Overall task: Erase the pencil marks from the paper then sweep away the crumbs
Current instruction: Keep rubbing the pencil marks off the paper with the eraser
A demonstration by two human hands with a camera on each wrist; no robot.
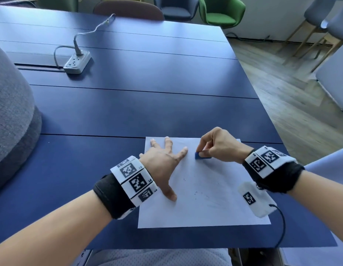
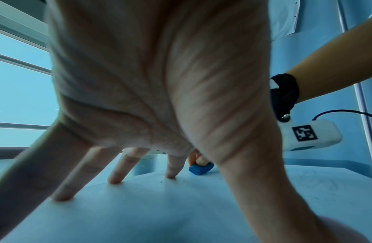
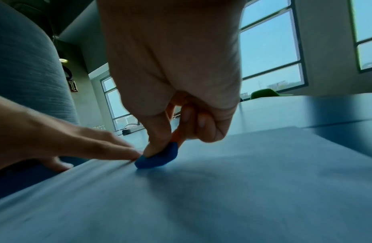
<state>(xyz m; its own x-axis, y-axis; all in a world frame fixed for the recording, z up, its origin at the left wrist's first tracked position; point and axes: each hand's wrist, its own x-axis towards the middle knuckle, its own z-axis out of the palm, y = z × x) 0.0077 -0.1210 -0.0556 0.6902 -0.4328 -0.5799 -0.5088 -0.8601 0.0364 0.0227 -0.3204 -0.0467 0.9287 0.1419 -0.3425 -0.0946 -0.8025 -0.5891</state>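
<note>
A white sheet of paper [image 1: 214, 208] lies on the dark blue table [image 1: 128, 104] near its front edge. My left hand [image 1: 163, 162] lies on the sheet's upper left part with spread straight fingers pressing it down; the left wrist view shows its fingertips [image 2: 115, 180] on the paper [image 2: 160, 213]. My right hand [image 1: 216, 146] pinches a small blue eraser [image 1: 198, 155] and holds it against the sheet's upper middle, close to my left index finger. The same eraser [image 3: 158, 158] shows under thumb and finger in the right wrist view, and the eraser [image 2: 199, 169] is also visible past the left hand. Small dark crumbs [image 1: 195, 192] and faint pencil marks [image 1: 212, 203] dot the sheet's centre.
A grey power strip [image 1: 77, 61] with a plugged cable sits far back left on the table. A grey padded shape [image 1: 11, 116] stands at the left edge. Chairs, among them a green chair [image 1: 220, 12], line the far side. A black cable [image 1: 282, 225] hangs from my right wrist device.
</note>
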